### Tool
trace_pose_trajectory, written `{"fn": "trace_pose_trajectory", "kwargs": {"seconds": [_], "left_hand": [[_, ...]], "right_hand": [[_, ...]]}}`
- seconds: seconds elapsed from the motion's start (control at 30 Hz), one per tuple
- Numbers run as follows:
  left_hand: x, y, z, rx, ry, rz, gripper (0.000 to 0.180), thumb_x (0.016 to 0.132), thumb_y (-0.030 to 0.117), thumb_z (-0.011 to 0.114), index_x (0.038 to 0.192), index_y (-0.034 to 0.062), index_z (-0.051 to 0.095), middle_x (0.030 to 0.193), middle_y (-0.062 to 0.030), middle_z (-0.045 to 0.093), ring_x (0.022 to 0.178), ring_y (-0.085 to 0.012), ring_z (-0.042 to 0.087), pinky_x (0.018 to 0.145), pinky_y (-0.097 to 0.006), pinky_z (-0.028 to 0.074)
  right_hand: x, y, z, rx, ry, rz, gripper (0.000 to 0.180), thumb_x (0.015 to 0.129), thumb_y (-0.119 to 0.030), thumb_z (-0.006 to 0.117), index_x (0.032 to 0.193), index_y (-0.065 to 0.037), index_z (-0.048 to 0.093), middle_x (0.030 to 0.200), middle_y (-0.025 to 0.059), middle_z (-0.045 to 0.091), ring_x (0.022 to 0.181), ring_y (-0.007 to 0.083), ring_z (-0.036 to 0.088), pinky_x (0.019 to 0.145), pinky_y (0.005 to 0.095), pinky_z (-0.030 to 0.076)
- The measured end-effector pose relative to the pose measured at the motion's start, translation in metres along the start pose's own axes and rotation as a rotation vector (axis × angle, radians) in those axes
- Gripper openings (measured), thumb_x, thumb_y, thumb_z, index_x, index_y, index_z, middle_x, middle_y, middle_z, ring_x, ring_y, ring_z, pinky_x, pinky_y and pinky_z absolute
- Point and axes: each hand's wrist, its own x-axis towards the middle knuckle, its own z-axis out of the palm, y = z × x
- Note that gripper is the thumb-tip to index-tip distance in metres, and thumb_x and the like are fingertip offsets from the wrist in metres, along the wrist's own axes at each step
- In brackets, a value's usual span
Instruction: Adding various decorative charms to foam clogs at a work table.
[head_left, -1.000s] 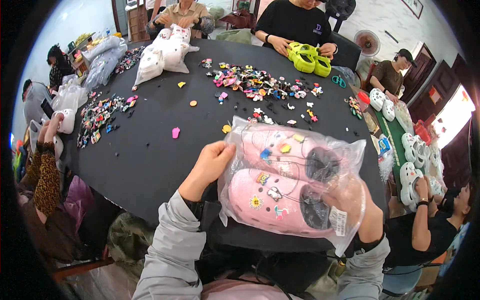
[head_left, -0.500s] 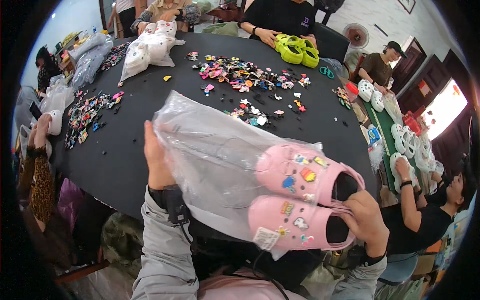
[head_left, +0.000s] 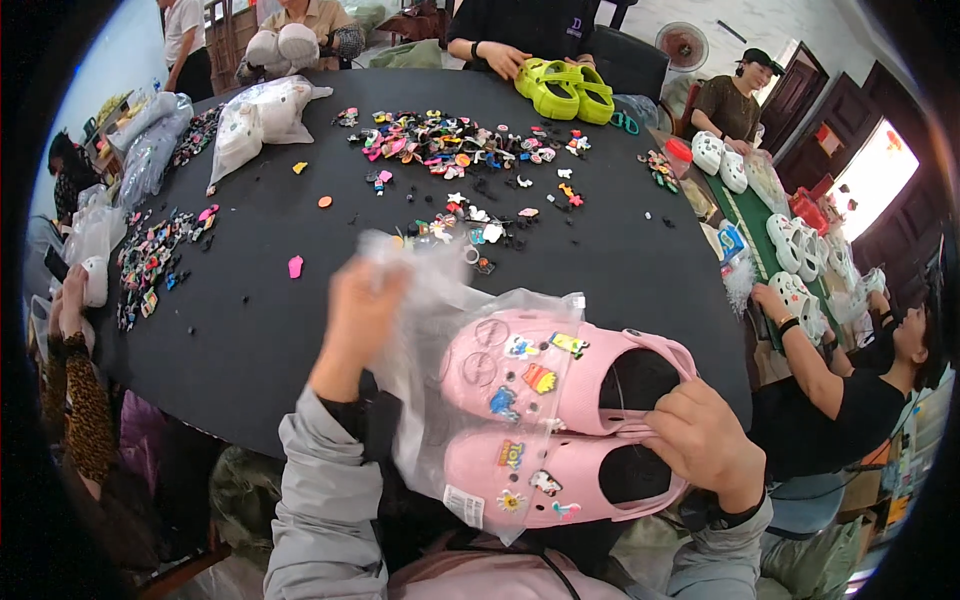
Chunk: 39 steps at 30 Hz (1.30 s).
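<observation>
A pair of pink clogs with colourful charms on the toes lies side by side over my lap, the upper clog [head_left: 625, 375] farther from me than the lower clog [head_left: 600, 490]. Their toe ends are inside a clear plastic bag [head_left: 425, 385], while the heels stick out of its mouth. My right hand [head_left: 705, 440] is closed round the inner sides of both clogs where they meet, near the heel straps. At the bag's other end, my left hand [head_left: 360, 315], slightly blurred, grips the bunched plastic. A white tag [head_left: 463, 506] shows at the lower clog's toe.
Loose charms [head_left: 445, 140] lie in heaps on the dark round table [head_left: 290, 350]. Across it stand green clogs [head_left: 565, 92] under a person's hands and bagged white clogs [head_left: 265, 115]. At right, people handle white clogs [head_left: 792, 245] on a green surface.
The bag, stretched out before, is now bunched up by my left hand close to the toes. The clogs have shifted left, and the view has turned a little.
</observation>
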Motion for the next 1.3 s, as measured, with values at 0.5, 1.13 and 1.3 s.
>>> {"fn": "trace_pose_trajectory", "kwargs": {"seconds": [0.5, 1.13, 1.3], "left_hand": [[-0.012, -0.125, -0.164, -0.727, 0.707, 0.033, 0.032, 0.1, 0.024, 0.054, 0.12, -0.0011, 0.056, 0.111, -0.0107, 0.062, 0.088, -0.0193, 0.062, 0.078, -0.03, 0.05], [-0.056, -0.093, -0.155, 0.04, 0.735, 0.48, 0.045, 0.095, 0.016, 0.055, 0.134, -0.0046, 0.049, 0.131, -0.0214, 0.058, 0.107, -0.0304, 0.06, 0.092, -0.039, 0.047], [-0.091, -0.04, -0.11, -0.011, 0.699, 0.387, 0.041, 0.092, 0.015, 0.058, 0.128, -0.0047, 0.052, 0.122, -0.0202, 0.06, 0.099, -0.0291, 0.062, 0.088, -0.039, 0.048]], "right_hand": [[-0.019, -0.019, -0.027, -0.224, 0.246, -0.038, 0.027, 0.06, -0.011, 0.073, 0.084, -0.001, 0.064, 0.088, 0.0096, 0.058, 0.083, 0.0298, 0.057, 0.09, 0.054, 0.047], [-0.037, -0.013, -0.034, -0.348, 0.266, 0.442, 0.079, 0.065, -0.029, 0.081, 0.128, 0.005, 0.048, 0.129, 0.027, 0.051, 0.121, 0.0428, 0.049, 0.101, 0.0473, 0.039], [0.058, -0.089, 0.01, 0.124, 0.448, -0.064, 0.089, 0.07, -0.037, 0.078, 0.14, 0.003, 0.039, 0.143, 0.0274, 0.041, 0.132, 0.0465, 0.039, 0.109, 0.0609, 0.026]]}}
